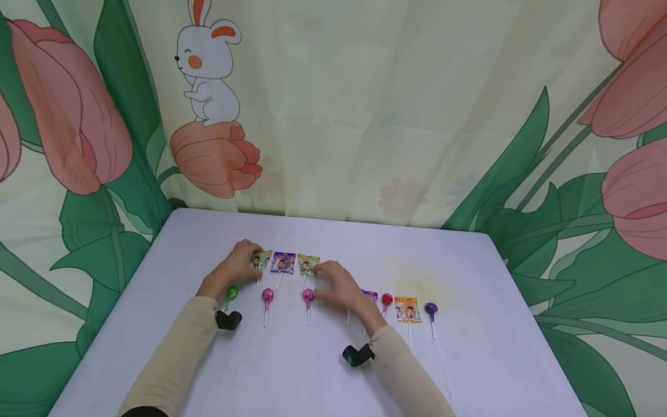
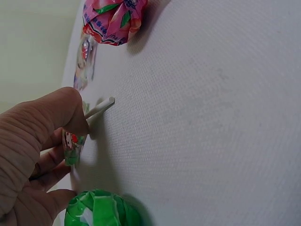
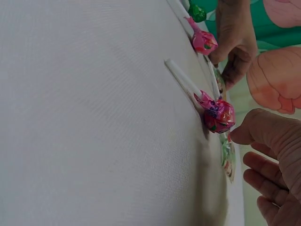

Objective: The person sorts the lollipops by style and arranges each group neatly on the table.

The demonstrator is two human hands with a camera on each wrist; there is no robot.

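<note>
- I take the purple flat lollipop (image 1: 283, 262) as my landmark; it lies in the middle of the far row, its stick running toward the person and slanting a little left.
- Just left of it lies the left green flat lollipop (image 1: 260, 260), and the left hand (image 1: 242, 263) has that one pinched between thumb and fingers, stick pointing toward the person.
- Just right of it lies the right green flat lollipop (image 1: 308, 264), its long axis nearly parallel to the landmark's. The right hand (image 1: 336, 284) is the nearer one there, reaching in from the right; its fingers are loosely bent and appear to grasp nothing. Whether a fingertip touches the wrapper, I can't tell.
- The relation that counts, I'd judge, is that narrow spacing: the purple one sits between both hands, with little sideways room.
- Nearer the person than the landmark are the left pink round lollipop (image 1: 267, 295), the right pink round lollipop (image 1: 308, 295), close by the right thumb, and, farther left, the green round lollipop (image 1: 231, 292).
- Beyond the landmark, bare cloth runs to the back edge of the table (image 1: 292, 359), so the roomier way looks to be backward.
</note>
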